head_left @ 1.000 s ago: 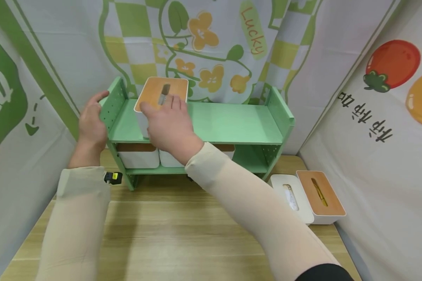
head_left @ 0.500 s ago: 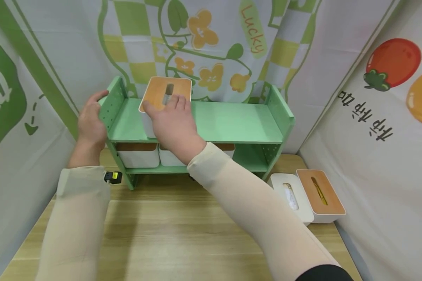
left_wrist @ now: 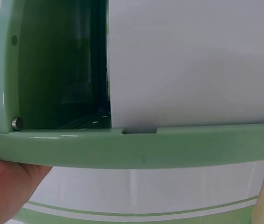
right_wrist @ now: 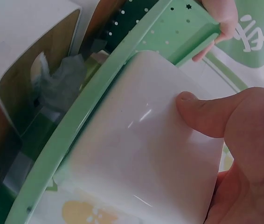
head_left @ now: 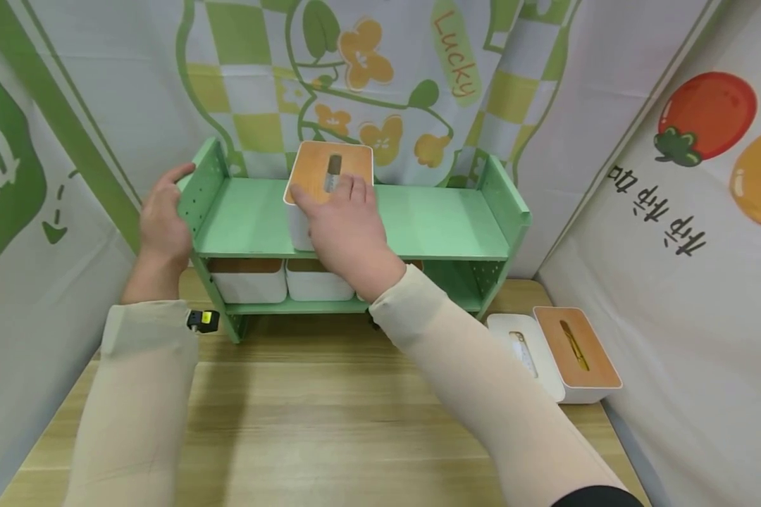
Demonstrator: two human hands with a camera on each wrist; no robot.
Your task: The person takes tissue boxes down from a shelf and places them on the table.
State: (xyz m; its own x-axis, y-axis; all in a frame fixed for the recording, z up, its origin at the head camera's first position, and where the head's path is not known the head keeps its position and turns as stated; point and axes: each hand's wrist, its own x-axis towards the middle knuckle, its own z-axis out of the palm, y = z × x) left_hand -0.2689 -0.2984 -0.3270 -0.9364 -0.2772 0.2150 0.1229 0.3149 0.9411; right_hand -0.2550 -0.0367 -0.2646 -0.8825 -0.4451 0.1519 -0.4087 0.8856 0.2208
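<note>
My right hand grips a white tissue box with a wood-coloured lid at the front of the upper board of a green shelf rack. In the right wrist view, the thumb presses on the white wall of the box, and the other fingers are mostly hidden. My left hand holds the rack's left side panel near its top. The left wrist view shows part of that hand below the panel's green edge.
On the lower board stand several white boxes, among them a left one and a middle one. On the wooden table, at right, lie an all-white tissue box and an orange-lidded one. Printed curtains surround the rack.
The right hand has shifted the tissue box rightward along the upper board, slowly at first and then farther. My left hand has stayed on the side panel.
</note>
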